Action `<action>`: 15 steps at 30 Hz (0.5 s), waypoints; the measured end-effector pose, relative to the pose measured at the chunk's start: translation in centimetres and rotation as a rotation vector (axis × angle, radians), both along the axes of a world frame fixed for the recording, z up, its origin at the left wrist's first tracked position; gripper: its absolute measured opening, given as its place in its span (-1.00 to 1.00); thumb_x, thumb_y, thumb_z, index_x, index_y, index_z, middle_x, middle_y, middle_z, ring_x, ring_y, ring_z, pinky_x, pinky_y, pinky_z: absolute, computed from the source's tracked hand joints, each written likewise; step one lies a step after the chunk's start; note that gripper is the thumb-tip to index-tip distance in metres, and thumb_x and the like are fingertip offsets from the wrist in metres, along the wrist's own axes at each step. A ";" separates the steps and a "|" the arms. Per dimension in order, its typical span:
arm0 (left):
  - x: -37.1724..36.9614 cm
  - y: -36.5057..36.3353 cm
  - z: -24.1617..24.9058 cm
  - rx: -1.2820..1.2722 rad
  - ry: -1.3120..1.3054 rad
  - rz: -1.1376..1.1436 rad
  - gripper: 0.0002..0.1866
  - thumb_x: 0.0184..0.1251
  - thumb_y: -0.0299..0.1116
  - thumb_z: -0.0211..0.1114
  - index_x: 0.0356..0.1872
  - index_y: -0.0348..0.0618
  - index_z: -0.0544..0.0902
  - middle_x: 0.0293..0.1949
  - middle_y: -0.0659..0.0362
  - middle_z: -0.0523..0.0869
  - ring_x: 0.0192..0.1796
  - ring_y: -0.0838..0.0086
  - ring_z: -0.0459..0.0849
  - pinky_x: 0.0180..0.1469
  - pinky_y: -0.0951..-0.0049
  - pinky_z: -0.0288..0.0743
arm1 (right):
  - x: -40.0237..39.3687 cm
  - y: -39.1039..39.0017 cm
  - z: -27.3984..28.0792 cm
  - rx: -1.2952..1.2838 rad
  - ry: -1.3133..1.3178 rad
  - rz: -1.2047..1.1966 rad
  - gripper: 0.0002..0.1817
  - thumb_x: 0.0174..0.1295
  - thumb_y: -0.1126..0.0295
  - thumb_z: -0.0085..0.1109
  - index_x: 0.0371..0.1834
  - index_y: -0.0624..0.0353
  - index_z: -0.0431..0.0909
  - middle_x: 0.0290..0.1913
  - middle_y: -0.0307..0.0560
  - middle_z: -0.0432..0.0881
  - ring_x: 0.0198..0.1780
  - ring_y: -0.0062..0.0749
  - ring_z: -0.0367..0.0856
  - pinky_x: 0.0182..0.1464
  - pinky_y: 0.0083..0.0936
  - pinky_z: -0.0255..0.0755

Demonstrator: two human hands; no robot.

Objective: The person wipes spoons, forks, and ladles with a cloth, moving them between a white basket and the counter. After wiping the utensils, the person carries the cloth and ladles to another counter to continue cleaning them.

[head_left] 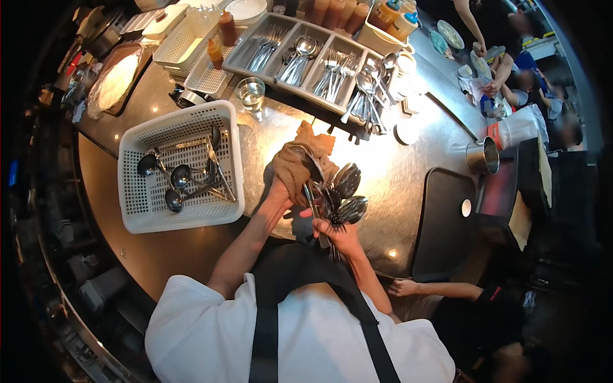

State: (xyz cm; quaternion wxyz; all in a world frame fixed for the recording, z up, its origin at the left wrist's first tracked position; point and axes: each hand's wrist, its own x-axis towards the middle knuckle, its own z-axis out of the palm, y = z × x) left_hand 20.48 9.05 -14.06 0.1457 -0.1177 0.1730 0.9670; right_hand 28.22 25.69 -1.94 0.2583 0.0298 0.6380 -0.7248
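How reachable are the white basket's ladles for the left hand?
Probably yes: the left hand is near the open white basket and nothing visibly covers the ladles, though the hand holds a brown cloth and likely must let go first.

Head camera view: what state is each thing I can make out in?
Left hand: closed on the cloth
Right hand: gripping the spoons
Cloth: bunched up
Spoons: bundled together
White basket: upright, partly filled
Ladles: lying loose in the basket
Cutlery tray: all four compartments occupied
Glass: upright
Black tray: lying flat, mostly bare
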 end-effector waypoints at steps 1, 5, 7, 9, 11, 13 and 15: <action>-0.6 0.0 -0.7 0.004 0.004 0.001 -0.62 0.54 -0.14 -0.01 0.20 -0.14 0.44 0.05 0.10 0.62 -0.01 0.35 0.66 0.02 0.27 0.63 | 0.0 0.0 0.0 0.004 0.004 0.001 -0.57 0.20 0.38 0.31 0.06 0.35 0.42 -0.27 -0.04 0.61 -0.45 -0.46 0.52 -0.39 -0.53 0.44; -3.1 -2.1 0.0 -0.914 -0.061 0.030 -0.68 0.55 -0.15 -0.04 0.09 -0.12 0.49 -0.06 0.08 0.64 -0.08 0.33 0.68 -0.03 0.27 0.64 | 0.1 0.3 0.3 -0.067 -0.030 -0.008 -0.55 0.20 0.43 0.29 0.11 0.36 0.38 -0.27 -0.03 0.63 -0.45 -0.50 0.51 -0.37 -0.57 0.44; -3.7 -3.3 -0.9 -0.626 0.173 0.095 -0.69 0.54 -0.14 -0.03 0.05 -0.11 0.51 -0.07 0.09 0.63 -0.09 0.35 0.67 -0.05 0.27 0.63 | -0.2 0.3 -0.2 -0.114 -0.051 -0.126 -0.53 0.21 0.50 0.27 0.15 0.36 0.34 -0.26 0.01 0.65 -0.45 -0.49 0.52 -0.39 -0.57 0.43; -2.1 -0.8 2.0 -0.072 -0.102 0.247 -0.71 0.54 -0.17 -0.03 0.06 -0.10 0.50 -0.08 0.14 0.62 -0.11 0.37 0.67 -0.08 0.31 0.62 | -1.1 0.3 -0.1 -0.088 -0.073 -0.138 -0.52 0.21 0.54 0.26 0.16 0.38 0.32 -0.25 0.07 0.67 -0.45 -0.46 0.53 -0.40 -0.55 0.43; -0.1 2.1 4.1 -0.471 0.055 0.111 -0.69 0.51 -0.18 0.02 0.11 -0.10 0.47 -0.03 0.18 0.61 -0.04 0.42 0.65 -0.06 0.38 0.58 | -1.6 0.1 -0.4 -0.070 -0.040 -0.173 -0.52 0.21 0.52 0.28 0.16 0.38 0.33 -0.24 0.10 0.69 -0.44 -0.44 0.54 -0.38 -0.56 0.44; 0.7 4.2 4.2 -0.635 0.175 0.079 -0.67 0.43 -0.24 0.17 0.11 -0.15 0.48 -0.04 0.21 0.62 -0.10 0.52 0.64 -0.11 0.45 0.55 | -2.4 0.3 -0.5 0.018 0.029 -0.122 -0.61 0.27 0.45 0.24 0.13 0.32 0.43 -0.20 -0.05 0.71 -0.43 -0.53 0.53 -0.37 -0.55 0.46; -2.5 3.0 5.4 -0.392 -0.050 -0.051 -0.76 0.44 -0.32 0.13 0.04 -0.14 0.54 -0.11 0.22 0.66 -0.07 0.53 0.62 -0.10 0.48 0.52 | -3.4 -0.1 -0.6 0.079 0.092 -0.193 -0.60 0.27 0.44 0.26 0.15 0.30 0.45 -0.14 -0.07 0.73 -0.42 -0.56 0.54 -0.37 -0.57 0.47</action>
